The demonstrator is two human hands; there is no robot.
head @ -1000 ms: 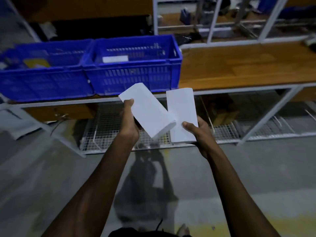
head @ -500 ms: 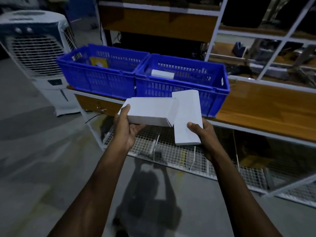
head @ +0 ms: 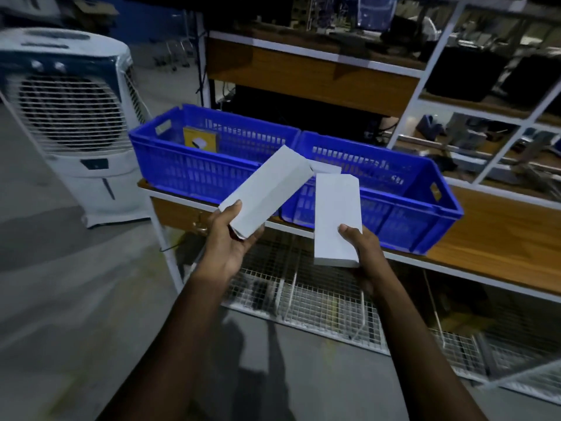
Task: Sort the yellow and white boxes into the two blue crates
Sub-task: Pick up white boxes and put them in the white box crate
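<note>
Already some sorting shows: a yellow box (head: 201,139) stands in the left crate (head: 194,174), and part of a white box (head: 326,168) shows in the right crate (head: 403,208), mostly hidden behind the boxes in hand. Both crates sit side by side on the table (head: 501,238). Two more white boxes are in hand, so by my reading this round is not finished; how many boxes wait elsewhere cannot be told.

The left hand (head: 229,238) clamps the near end of the tilted box (head: 267,192), thumb on its top face and the fingers (head: 255,237) curled beneath it, its far end reaching over the near wall of the right crate. The right hand (head: 361,247) grips the upright box (head: 335,217) at its lower right corner, thumb pressed on the face, the other digits hidden behind. This box hangs just in front of the right crate, beside the tilted one. Both probably belong in the right crate.
</note>
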